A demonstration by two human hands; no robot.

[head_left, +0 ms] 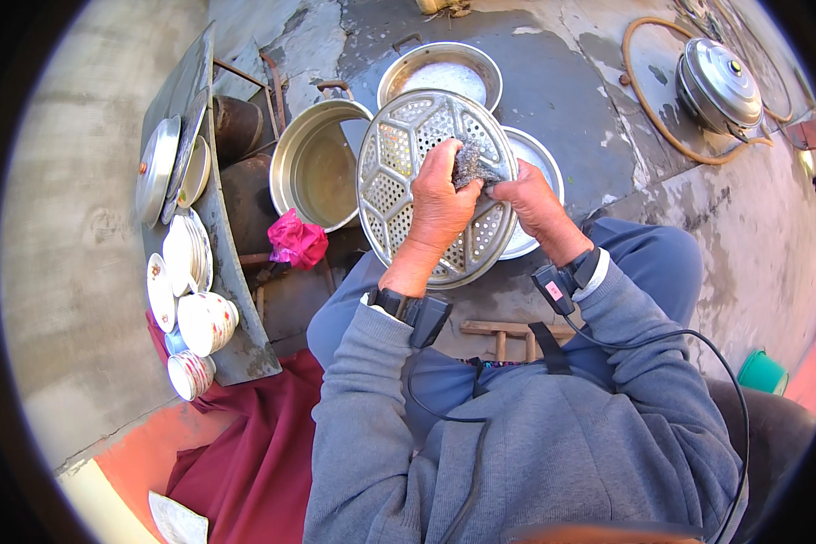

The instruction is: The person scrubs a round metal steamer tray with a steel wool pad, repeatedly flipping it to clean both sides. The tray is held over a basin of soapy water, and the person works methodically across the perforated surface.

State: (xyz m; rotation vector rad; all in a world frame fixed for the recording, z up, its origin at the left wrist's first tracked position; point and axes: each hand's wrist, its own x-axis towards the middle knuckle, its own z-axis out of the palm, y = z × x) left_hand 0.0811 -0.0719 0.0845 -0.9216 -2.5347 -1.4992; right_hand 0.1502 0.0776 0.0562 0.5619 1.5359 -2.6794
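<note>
A round perforated metal steamer tray lies tilted in front of me, above my knees. Over its upper right part, both hands are closed on a grey steel wool scourer. My left hand pinches it between thumb and fingers. From the other side, my right hand grips its right end near the tray's rim; some of these fingers are hidden. Partly under the tray stands a pale shallow basin. Just beyond sits a metal basin with whitish, sudsy-looking contents.
At left, a deep pot holds cloudy water, near a crumpled pink bag. A low table carries stacked plates, patterned bowls and lids. A lidded pot and hose lie far right. Cables hang from both wrists.
</note>
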